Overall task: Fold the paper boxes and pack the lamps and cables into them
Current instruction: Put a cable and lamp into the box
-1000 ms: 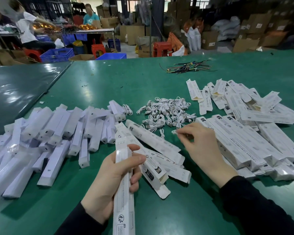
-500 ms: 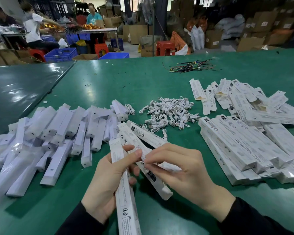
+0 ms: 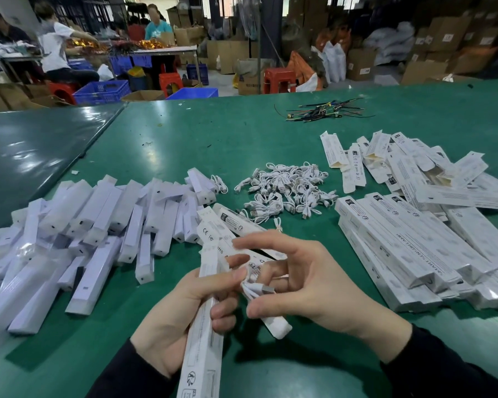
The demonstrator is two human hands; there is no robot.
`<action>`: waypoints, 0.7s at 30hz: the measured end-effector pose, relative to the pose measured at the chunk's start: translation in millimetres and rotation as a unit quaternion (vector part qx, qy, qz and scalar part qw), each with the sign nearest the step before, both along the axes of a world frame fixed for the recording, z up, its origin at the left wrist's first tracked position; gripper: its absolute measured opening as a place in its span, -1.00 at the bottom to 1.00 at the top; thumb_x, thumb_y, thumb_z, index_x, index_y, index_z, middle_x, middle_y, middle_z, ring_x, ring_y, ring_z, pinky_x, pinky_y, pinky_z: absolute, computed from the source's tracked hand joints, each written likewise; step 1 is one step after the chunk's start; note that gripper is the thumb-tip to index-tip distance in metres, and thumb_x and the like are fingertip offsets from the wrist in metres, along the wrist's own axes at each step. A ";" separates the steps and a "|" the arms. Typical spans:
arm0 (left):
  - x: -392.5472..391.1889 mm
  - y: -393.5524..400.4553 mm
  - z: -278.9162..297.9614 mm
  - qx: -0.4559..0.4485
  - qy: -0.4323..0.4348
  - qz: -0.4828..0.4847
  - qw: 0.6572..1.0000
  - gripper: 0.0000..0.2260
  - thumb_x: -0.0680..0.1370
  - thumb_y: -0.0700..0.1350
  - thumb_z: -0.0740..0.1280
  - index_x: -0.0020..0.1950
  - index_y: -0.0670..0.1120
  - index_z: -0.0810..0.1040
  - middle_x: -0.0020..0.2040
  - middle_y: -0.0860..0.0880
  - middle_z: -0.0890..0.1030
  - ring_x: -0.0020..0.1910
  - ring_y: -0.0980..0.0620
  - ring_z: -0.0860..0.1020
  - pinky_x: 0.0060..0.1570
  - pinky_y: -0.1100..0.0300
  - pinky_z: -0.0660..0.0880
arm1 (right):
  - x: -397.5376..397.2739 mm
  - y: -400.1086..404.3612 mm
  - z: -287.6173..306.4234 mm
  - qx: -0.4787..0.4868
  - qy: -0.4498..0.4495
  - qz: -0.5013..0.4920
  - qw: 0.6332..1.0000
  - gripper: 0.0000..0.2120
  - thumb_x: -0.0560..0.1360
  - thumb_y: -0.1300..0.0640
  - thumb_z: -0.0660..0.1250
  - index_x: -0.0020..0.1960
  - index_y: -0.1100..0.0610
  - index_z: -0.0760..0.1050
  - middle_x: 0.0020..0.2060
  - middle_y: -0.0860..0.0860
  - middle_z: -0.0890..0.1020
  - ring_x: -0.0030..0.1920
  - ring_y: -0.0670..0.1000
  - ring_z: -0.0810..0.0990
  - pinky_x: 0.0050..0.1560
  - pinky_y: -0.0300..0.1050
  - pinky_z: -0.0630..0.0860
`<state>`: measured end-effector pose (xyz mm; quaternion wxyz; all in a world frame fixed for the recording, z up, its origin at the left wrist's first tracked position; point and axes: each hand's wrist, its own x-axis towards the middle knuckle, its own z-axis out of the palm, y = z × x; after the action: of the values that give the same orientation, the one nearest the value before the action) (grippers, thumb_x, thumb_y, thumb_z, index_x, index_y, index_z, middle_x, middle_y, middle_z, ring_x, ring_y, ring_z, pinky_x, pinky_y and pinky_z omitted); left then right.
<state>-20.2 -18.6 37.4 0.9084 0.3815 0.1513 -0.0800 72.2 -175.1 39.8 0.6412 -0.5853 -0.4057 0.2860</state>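
My left hand [image 3: 181, 314] grips a long white paper box [image 3: 203, 357] upright, its top end near my fingertips. My right hand [image 3: 314, 285] is just right of that end and pinches a small coiled white cable [image 3: 255, 288], USB plug showing, against my left fingers. A heap of white lamps [image 3: 98, 225] lies to the left. The loose pile of cables [image 3: 288, 188] sits in the middle of the green table [image 3: 184, 139]. A few boxes [image 3: 236, 222] lie beneath my hands.
Long closed boxes [image 3: 400, 242] are stacked on the right, with flat unfolded boxes [image 3: 400, 162] behind them. A bundle of coloured wires [image 3: 325, 110] lies far back. A second table [image 3: 26, 145] adjoins on the left. People work among cartons and crates beyond.
My right hand picked a cable at the pile's near edge, then carried it back to the top of the box in my left hand. The box tilted slightly.
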 end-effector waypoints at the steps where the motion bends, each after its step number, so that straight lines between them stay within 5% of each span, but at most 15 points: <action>1: -0.2 -0.3 0.5 -0.004 -0.005 -0.009 1.000 -0.47 0.04 -0.24 0.69 -0.06 -0.19 0.61 -0.44 -0.05 0.43 -0.66 0.17 0.28 -0.69 0.37 0.28 | -0.2 -0.2 0.5 -0.013 -0.002 0.012 1.000 -0.49 0.28 0.38 0.57 0.17 0.08 0.62 0.05 0.02 0.61 -0.31 -0.06 0.44 -0.25 -0.10 0.44; 4: -0.6 -0.1 0.9 -0.003 -0.010 -0.018 1.000 -0.57 0.00 -0.22 0.71 -0.23 -0.19 0.65 -0.41 -0.08 0.46 -0.66 0.17 0.30 -0.69 0.36 0.29 | -0.9 -0.7 1.1 -0.023 -0.015 0.007 1.000 -0.59 0.30 0.36 0.56 0.11 0.15 0.65 -0.03 0.05 0.61 -0.27 -0.07 0.46 -0.23 -0.07 0.35; 10: -2.1 2.4 2.4 0.024 -0.014 -0.005 1.000 -0.53 0.00 -0.18 0.72 -0.17 -0.15 0.67 -0.42 -0.03 0.38 -0.65 0.17 0.28 -0.69 0.35 0.30 | -0.1 -3.2 6.3 -0.061 -0.088 -0.028 0.994 -0.57 0.31 0.24 0.59 0.16 0.11 0.64 0.10 -0.05 0.61 -0.06 -0.01 0.59 -0.05 -0.07 0.52; 14: -2.9 2.6 2.5 0.042 -0.015 -0.006 0.999 -0.55 0.01 -0.17 0.71 -0.17 -0.14 0.69 -0.39 -0.04 0.40 -0.64 0.17 0.30 -0.68 0.35 0.30 | 2.4 -4.0 5.2 -0.067 -0.084 -0.022 0.994 -0.56 0.32 0.23 0.59 0.18 0.08 0.64 0.07 0.07 0.68 0.04 0.04 0.64 0.04 -0.23 0.50; 19: -1.3 0.5 1.9 0.100 0.006 0.030 0.994 -0.54 0.20 -0.21 0.59 0.06 -0.17 0.59 -0.37 -0.05 0.46 -0.60 0.13 0.30 -0.67 0.34 0.28 | 5.2 -2.6 2.0 -0.046 -0.102 -0.059 0.992 -0.68 0.30 0.31 0.59 0.03 0.17 0.69 -0.13 -0.12 0.71 -0.14 -0.12 0.65 -0.10 -0.27 0.53; 21: -0.9 -0.5 1.4 0.133 0.014 0.054 0.989 -0.48 0.21 -0.19 0.56 0.14 -0.17 0.54 -0.37 -0.06 0.49 -0.59 0.11 0.30 -0.66 0.33 0.28 | 6.3 -1.7 0.2 -0.055 -0.121 -0.090 0.987 -0.75 0.29 0.27 0.60 -0.04 0.19 0.71 -0.21 -0.04 0.70 -0.23 -0.11 0.61 -0.18 -0.25 0.52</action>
<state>-21.1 -19.1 38.8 0.8502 0.4893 0.1935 -0.0147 78.5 -176.9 40.0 0.5776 -0.6841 -0.4092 0.1761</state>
